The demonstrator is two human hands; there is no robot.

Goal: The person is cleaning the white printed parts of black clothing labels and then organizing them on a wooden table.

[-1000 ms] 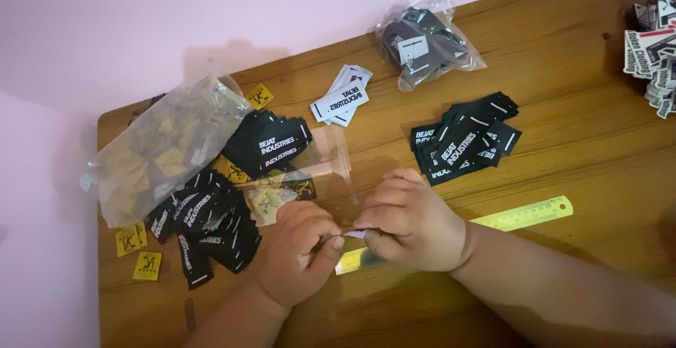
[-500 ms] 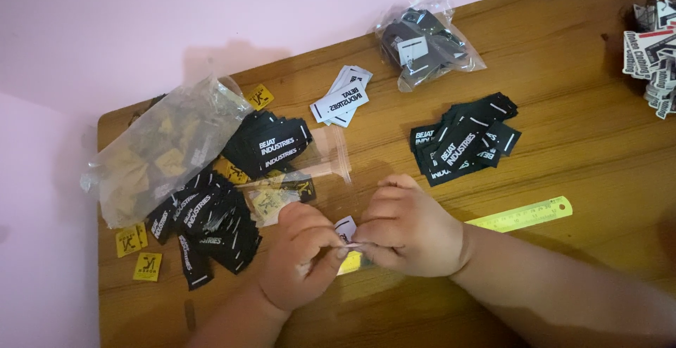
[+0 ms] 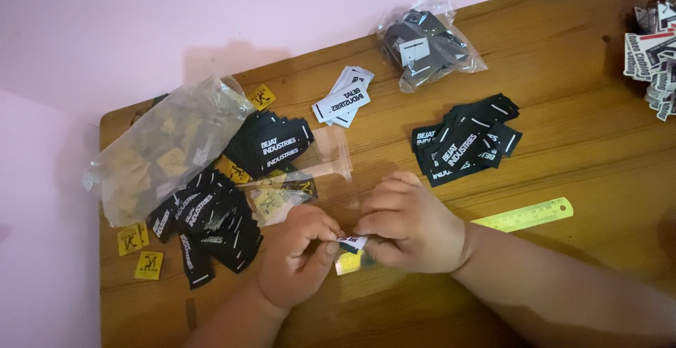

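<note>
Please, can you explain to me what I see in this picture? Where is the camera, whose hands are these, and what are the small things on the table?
The camera sits on a person's head and looks down. The left hand and right hand are that person's own; together they pinch one small white label. On the wooden table lie piles of black labels, some white labels, little yellow tags, a yellow ruler, a large clear bag and a smaller filled bag.

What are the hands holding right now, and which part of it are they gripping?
Both hands pinch one small white label: the left hand grips its left end, the right hand its right end, above a yellow tag.
</note>
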